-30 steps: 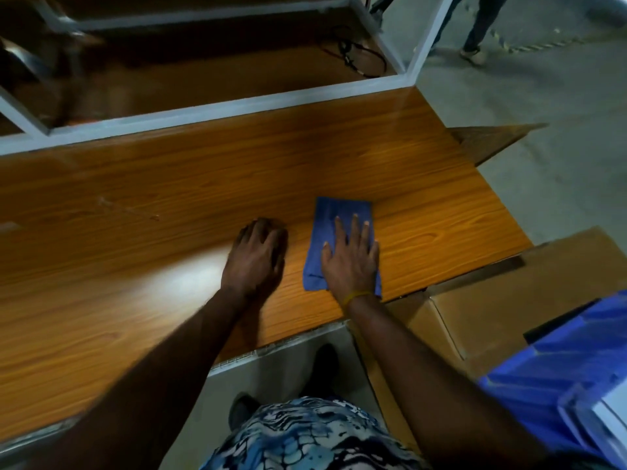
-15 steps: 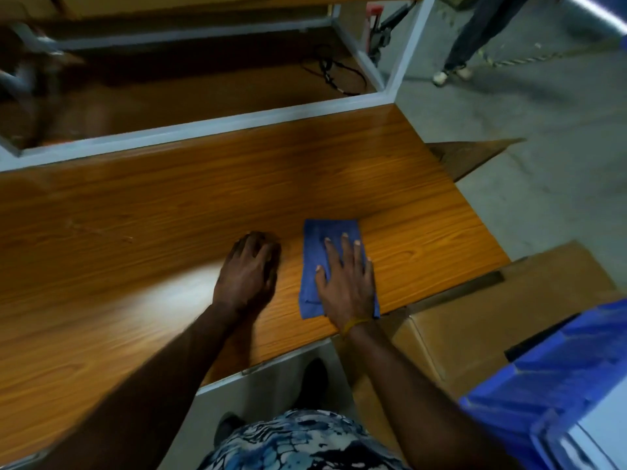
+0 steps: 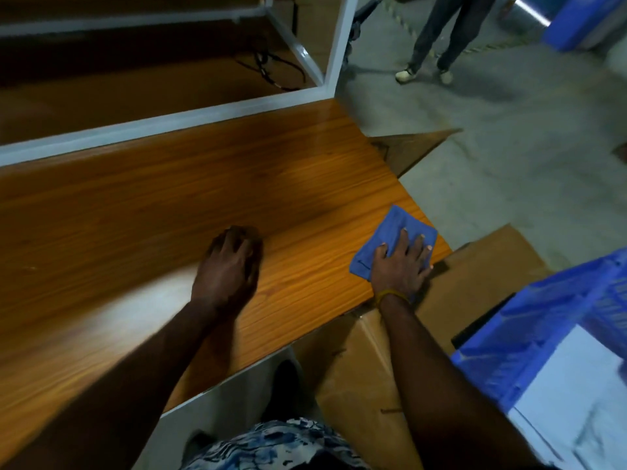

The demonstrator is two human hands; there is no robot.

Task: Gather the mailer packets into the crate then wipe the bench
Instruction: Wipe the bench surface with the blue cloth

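Bare arms, yellow wristband (image 3: 390,294), blue-white patterned shirt (image 3: 281,444)

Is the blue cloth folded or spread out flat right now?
Folded, as far as shows. The blue cloth lies as a compact pad near the wooden bench's right end, under the right hand's straight fingers; a layered edge shows.

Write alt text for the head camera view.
A person's right hand presses a blue cloth flat at the right end of a wooden bench, while the left hand rests on the bench. A cardboard box and blue crate stand beside it.
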